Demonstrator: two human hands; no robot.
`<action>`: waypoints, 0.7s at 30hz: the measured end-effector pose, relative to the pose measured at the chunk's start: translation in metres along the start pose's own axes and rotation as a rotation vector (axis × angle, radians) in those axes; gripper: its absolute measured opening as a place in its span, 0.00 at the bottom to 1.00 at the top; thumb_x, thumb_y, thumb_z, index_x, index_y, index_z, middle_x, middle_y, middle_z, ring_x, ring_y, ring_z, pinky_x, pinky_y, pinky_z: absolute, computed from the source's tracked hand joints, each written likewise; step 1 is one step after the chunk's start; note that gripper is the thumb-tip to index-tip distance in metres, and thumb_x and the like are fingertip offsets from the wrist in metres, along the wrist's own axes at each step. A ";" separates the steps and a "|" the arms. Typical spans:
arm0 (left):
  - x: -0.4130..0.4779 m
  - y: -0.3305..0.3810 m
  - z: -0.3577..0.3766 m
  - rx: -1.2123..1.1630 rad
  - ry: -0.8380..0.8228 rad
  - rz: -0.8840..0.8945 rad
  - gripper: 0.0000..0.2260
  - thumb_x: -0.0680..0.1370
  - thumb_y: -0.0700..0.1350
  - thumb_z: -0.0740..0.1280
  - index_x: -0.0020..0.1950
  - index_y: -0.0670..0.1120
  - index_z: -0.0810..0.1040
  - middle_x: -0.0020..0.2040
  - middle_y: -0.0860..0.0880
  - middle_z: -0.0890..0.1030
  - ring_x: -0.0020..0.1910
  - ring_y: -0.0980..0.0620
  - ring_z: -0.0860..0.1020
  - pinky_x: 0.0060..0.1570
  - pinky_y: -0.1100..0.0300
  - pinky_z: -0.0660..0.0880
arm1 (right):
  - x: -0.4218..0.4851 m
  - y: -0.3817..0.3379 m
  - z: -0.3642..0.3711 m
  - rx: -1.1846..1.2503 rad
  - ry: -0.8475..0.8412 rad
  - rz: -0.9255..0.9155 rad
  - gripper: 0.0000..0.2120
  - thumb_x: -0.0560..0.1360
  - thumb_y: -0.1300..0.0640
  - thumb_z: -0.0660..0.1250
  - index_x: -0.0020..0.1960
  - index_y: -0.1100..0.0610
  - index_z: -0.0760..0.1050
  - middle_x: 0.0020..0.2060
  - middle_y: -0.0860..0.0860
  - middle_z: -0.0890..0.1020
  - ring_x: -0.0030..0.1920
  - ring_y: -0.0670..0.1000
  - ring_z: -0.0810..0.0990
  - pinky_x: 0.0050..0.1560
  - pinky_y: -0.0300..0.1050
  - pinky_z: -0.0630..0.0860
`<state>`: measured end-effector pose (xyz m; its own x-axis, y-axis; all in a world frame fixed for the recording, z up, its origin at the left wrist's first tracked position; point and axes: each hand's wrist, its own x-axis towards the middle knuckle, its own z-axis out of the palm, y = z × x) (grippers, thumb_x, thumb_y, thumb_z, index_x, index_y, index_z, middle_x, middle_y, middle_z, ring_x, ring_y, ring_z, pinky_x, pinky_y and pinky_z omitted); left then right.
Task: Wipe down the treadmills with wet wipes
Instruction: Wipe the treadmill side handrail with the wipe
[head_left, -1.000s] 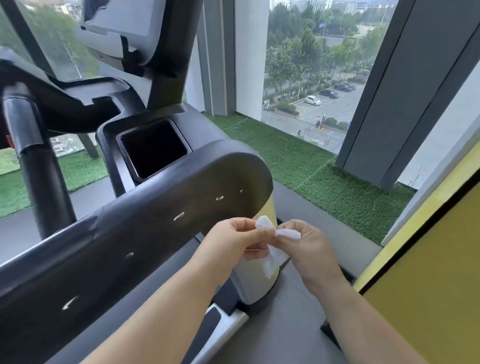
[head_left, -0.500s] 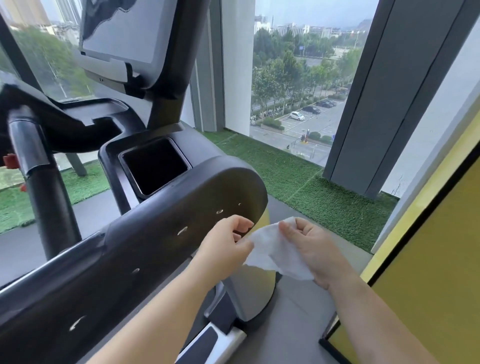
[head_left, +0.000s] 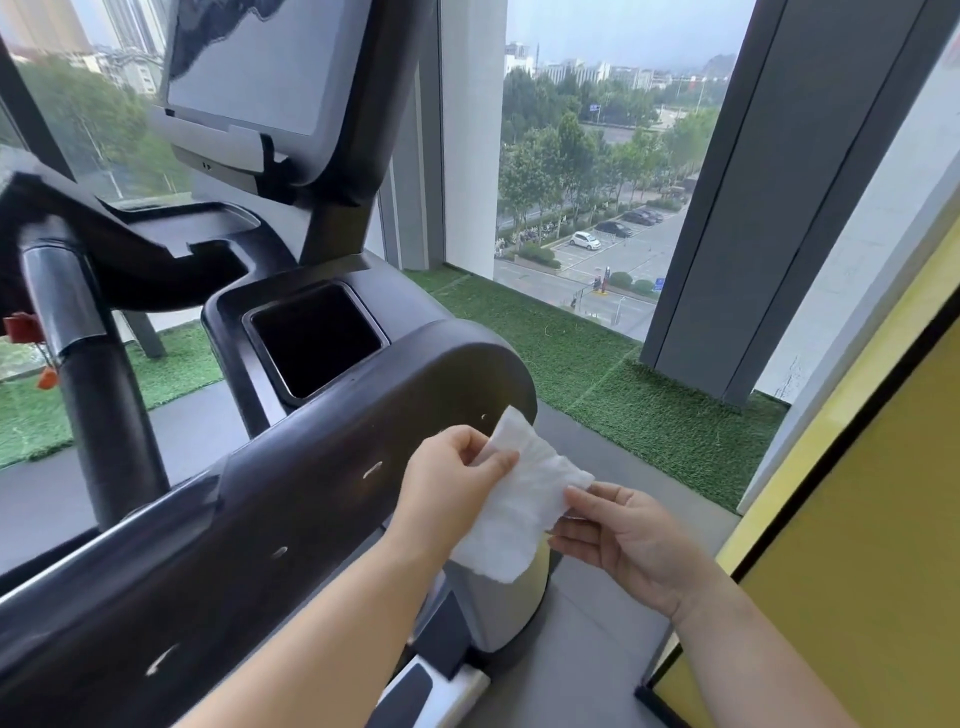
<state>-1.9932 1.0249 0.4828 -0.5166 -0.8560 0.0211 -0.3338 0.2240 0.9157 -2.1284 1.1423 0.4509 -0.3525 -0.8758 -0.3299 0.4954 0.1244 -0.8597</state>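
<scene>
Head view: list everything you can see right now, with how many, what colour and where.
wet wipe: one, white, spread between both hands
treadmill arm: one, black, lower left to centre
tray recess: one, black, above the arm
console screen: one, grey, top left
handlebar post: one, black, left
artificial grass: one strip, green, along the windows
pillar: one, grey, right
wall panel: one, yellow, far right
left hand: one, pinches the wipe's left edge
right hand: one, pinches the wipe's right edge
</scene>
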 end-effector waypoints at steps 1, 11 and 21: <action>0.001 -0.001 0.001 0.019 -0.009 0.000 0.08 0.74 0.47 0.72 0.42 0.44 0.77 0.37 0.53 0.79 0.36 0.55 0.75 0.39 0.59 0.73 | 0.002 0.001 0.000 0.004 0.026 -0.021 0.08 0.66 0.59 0.68 0.43 0.63 0.79 0.37 0.58 0.83 0.34 0.51 0.83 0.41 0.44 0.81; -0.012 0.005 0.015 0.049 -0.091 0.089 0.09 0.76 0.53 0.68 0.44 0.49 0.81 0.32 0.56 0.75 0.28 0.63 0.71 0.30 0.71 0.65 | 0.011 0.000 0.017 0.000 0.039 -0.160 0.09 0.63 0.55 0.72 0.31 0.56 0.73 0.29 0.51 0.80 0.30 0.46 0.78 0.36 0.39 0.73; -0.010 -0.001 0.015 -0.141 -0.191 -0.041 0.08 0.70 0.49 0.76 0.42 0.46 0.84 0.36 0.50 0.85 0.32 0.64 0.78 0.36 0.70 0.72 | 0.024 0.006 0.016 -0.037 0.090 -0.168 0.20 0.57 0.48 0.77 0.34 0.59 0.70 0.35 0.58 0.82 0.38 0.53 0.81 0.41 0.41 0.77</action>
<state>-1.9999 1.0399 0.4760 -0.6491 -0.7563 -0.0817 -0.2512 0.1117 0.9615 -2.1215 1.1148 0.4444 -0.4981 -0.8407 -0.2124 0.3942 -0.0014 -0.9190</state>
